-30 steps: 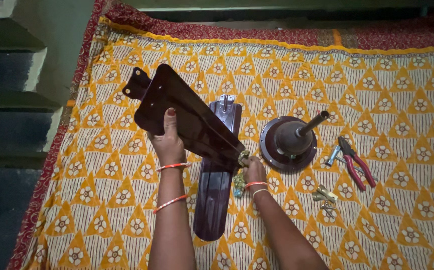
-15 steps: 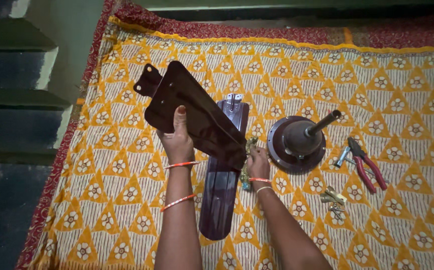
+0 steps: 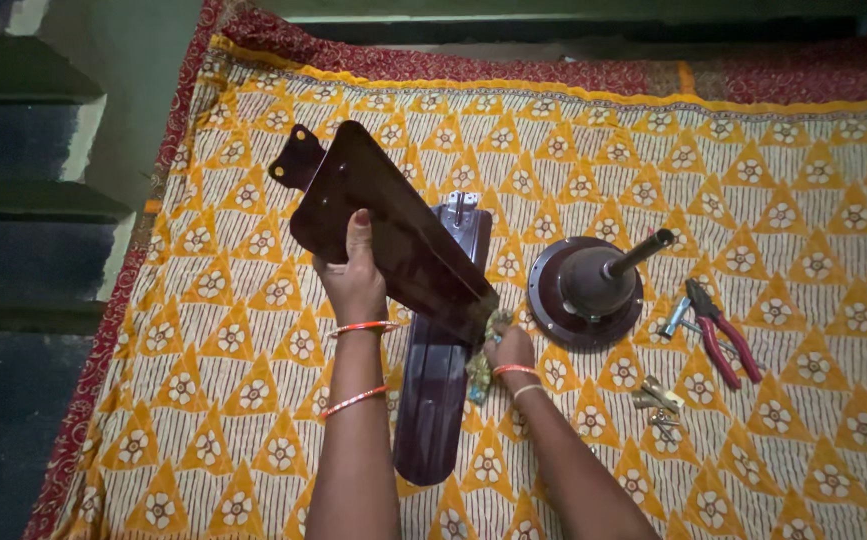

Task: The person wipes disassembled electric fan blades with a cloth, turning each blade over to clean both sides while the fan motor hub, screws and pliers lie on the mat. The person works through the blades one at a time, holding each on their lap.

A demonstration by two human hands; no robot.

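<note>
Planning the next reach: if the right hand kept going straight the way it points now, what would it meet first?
The right hand, holding a cloth, points up-left into the raised fan blade it already touches, so that blade comes first. Depth past it is unclear.

bare cloth (image 3: 213, 400) left, fan motor (image 3: 593, 290), pliers (image 3: 718, 335) right

Orange-yellow patterned bedsheet (image 3: 253, 400) w/ white flower motifs spread flat, maroon border (image 3: 403, 62) along top & left edge. Left side: dark steps (image 3: 23, 200) w/ pale green risers, floor there in shadow. Light dim, warm on the cloth.
</note>
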